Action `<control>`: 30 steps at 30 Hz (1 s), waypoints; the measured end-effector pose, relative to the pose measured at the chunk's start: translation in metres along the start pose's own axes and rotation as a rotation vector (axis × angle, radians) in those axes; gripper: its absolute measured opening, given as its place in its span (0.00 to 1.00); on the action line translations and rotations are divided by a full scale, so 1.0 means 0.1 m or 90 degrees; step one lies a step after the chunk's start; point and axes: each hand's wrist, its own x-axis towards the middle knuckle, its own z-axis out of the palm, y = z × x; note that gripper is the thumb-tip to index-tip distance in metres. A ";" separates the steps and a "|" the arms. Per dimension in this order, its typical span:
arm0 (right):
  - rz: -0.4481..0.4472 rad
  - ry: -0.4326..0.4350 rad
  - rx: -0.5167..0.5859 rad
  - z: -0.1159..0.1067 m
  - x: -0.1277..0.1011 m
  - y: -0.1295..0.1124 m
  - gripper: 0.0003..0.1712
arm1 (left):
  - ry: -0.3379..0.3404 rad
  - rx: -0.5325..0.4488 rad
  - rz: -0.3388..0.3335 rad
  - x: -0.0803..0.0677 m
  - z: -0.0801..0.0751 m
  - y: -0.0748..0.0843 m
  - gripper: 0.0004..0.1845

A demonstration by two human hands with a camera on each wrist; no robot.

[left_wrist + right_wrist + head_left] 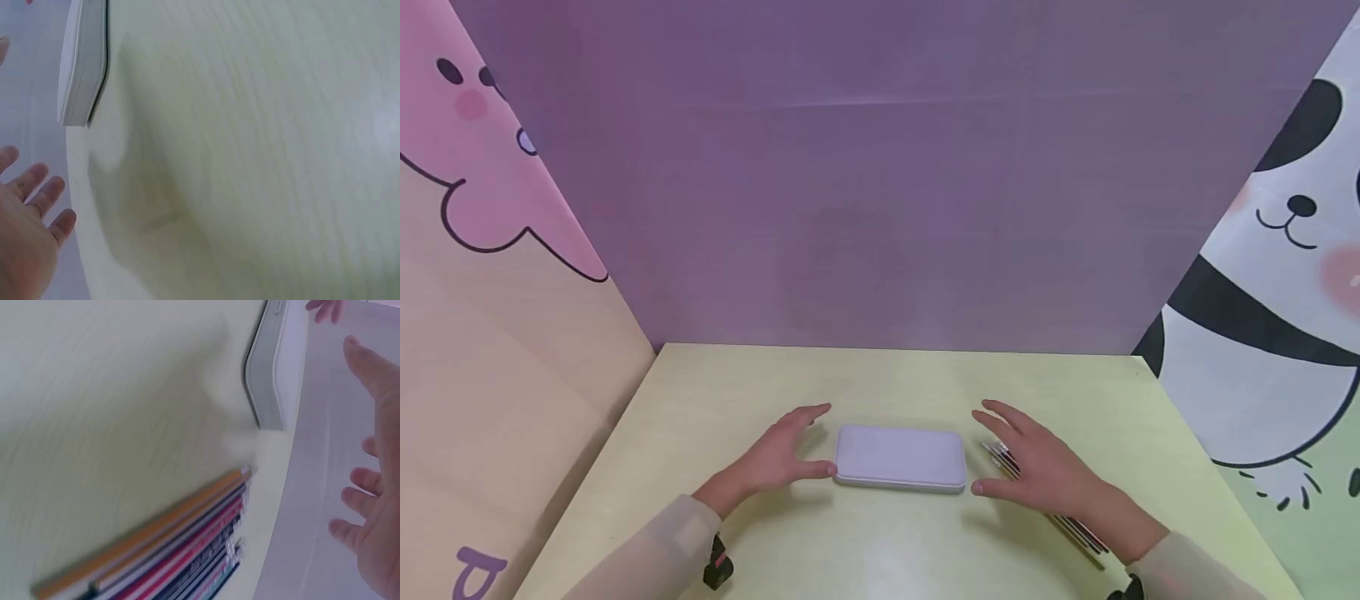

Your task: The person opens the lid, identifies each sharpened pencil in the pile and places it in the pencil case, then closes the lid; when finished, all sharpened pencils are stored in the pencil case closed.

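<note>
A flat pale lilac case (900, 457) with rounded corners lies shut on the table, also seen edge-on as the case (84, 62) and the case (267, 375). My left hand (778, 454) hovers open just left of it, thumb near the case's front left corner. My right hand (1037, 467) is open just right of it, fingers spread, holding nothing. Under the right hand lie several pencils (1060, 508) side by side, clearer as the pencils (169, 547) in the right wrist view. The left hand (28, 231) and right hand (375, 487) show spread fingers.
The pale yellow-green table (880, 550) is boxed in by a purple back wall (880, 183), a pink cartoon panel (490, 250) on the left and a panda panel (1277, 275) on the right.
</note>
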 end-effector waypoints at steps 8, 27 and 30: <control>-0.003 0.004 0.065 0.12 0.15 -0.16 0.40 | -0.005 -0.083 -0.039 0.02 0.10 -0.10 0.52; -0.091 -0.002 0.185 0.52 0.41 -0.46 0.26 | -0.031 -0.076 -0.041 0.16 0.30 -0.13 0.55; -0.078 -0.018 0.191 0.54 0.42 -0.49 0.26 | -0.021 -0.022 -0.037 0.15 0.36 -0.14 0.57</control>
